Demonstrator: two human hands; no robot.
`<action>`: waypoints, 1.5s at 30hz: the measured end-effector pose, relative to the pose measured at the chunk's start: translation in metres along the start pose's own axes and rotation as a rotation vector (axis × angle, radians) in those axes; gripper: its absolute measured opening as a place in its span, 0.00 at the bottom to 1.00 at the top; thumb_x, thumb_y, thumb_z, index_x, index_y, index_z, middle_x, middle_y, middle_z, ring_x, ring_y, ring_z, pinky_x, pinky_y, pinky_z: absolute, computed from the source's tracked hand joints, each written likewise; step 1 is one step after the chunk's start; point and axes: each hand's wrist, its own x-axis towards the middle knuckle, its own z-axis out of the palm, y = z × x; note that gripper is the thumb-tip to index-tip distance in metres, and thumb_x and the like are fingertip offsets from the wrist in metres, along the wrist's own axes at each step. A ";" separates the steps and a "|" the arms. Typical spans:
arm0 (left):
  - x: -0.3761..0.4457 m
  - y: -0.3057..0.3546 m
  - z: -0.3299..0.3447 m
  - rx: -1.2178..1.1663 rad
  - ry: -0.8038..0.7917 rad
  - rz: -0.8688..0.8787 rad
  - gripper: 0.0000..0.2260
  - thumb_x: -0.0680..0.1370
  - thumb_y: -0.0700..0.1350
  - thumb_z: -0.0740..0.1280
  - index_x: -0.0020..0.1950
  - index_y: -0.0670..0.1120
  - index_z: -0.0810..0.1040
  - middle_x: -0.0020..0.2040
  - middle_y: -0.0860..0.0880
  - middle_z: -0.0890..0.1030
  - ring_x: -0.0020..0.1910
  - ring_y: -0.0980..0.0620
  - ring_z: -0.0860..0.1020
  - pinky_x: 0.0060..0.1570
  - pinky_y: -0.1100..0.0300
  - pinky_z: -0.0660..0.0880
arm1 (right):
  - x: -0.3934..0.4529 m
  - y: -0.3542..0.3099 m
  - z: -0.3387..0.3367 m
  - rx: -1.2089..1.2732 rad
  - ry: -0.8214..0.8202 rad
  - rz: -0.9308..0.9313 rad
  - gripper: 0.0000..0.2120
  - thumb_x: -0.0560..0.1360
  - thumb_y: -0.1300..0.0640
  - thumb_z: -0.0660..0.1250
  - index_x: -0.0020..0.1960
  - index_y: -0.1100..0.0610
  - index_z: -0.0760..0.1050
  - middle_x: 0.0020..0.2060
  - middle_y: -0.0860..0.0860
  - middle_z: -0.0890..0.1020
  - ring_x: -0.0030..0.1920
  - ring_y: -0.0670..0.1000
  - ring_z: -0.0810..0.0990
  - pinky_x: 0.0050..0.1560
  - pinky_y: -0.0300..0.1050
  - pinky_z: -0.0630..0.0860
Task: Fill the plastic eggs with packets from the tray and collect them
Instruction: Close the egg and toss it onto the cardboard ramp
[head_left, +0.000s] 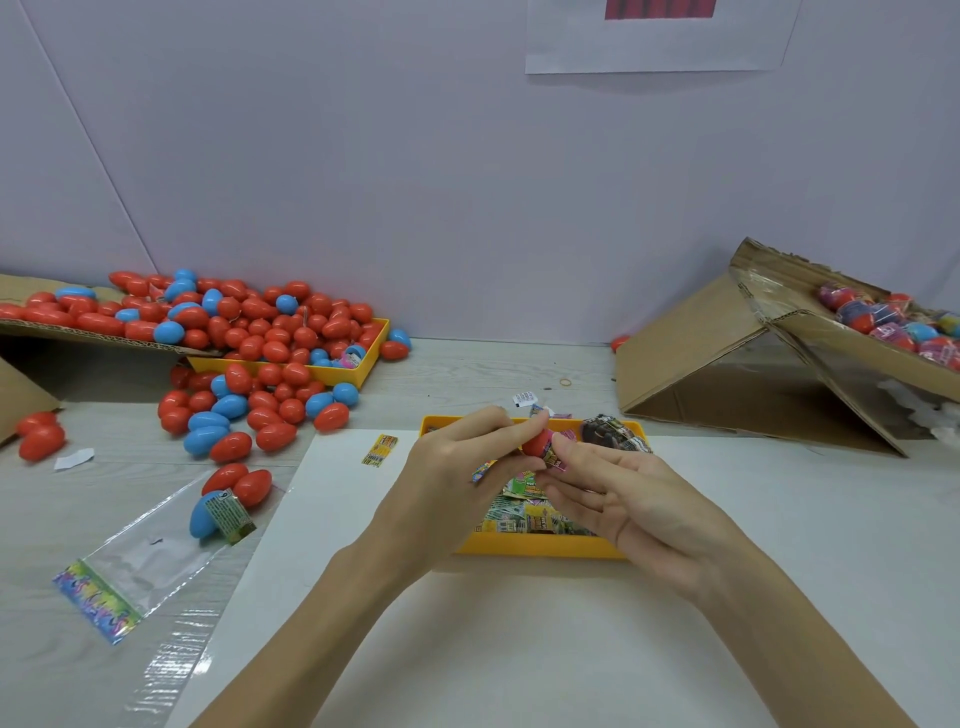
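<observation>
Over the yellow tray (540, 546) of colourful packets (524, 512), my left hand (457, 467) grips a red plastic egg (535, 442) between thumb and fingers. My right hand (613, 488) pinches a pink packet (555, 457) at the egg's open side, its other fingers stretched out. A heap of red and blue eggs (249, 332) spills from a second yellow tray (358, 371) at the back left. Filled eggs (893, 322) lie in a cardboard box (727, 353) at the right.
Loose eggs (228, 415) are scattered on the table to the left. A blue egg (200, 514) with a packet on it lies beside two red ones, next to a clear plastic bag (135, 566). A stray yellow packet (380, 449) sits on the white sheet (519, 649).
</observation>
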 end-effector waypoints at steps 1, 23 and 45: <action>0.000 -0.001 0.000 0.005 -0.004 0.005 0.18 0.77 0.39 0.72 0.67 0.40 0.81 0.44 0.44 0.81 0.41 0.50 0.76 0.42 0.60 0.76 | 0.000 0.000 0.000 -0.005 0.000 -0.003 0.15 0.70 0.53 0.77 0.52 0.62 0.87 0.49 0.59 0.87 0.48 0.51 0.87 0.46 0.39 0.82; -0.003 -0.003 -0.002 0.105 0.047 -0.145 0.20 0.80 0.47 0.66 0.71 0.43 0.77 0.52 0.53 0.82 0.50 0.56 0.79 0.53 0.64 0.75 | 0.012 -0.015 -0.013 -0.097 0.071 -0.106 0.17 0.76 0.50 0.73 0.55 0.64 0.83 0.45 0.59 0.86 0.41 0.50 0.85 0.38 0.38 0.81; -0.007 -0.048 -0.014 0.153 -0.032 -0.500 0.06 0.82 0.42 0.69 0.56 0.47 0.84 0.51 0.53 0.80 0.51 0.54 0.77 0.50 0.65 0.72 | 0.017 -0.002 -0.023 -0.741 0.223 -0.671 0.09 0.84 0.61 0.63 0.53 0.56 0.82 0.34 0.54 0.85 0.32 0.52 0.84 0.36 0.39 0.79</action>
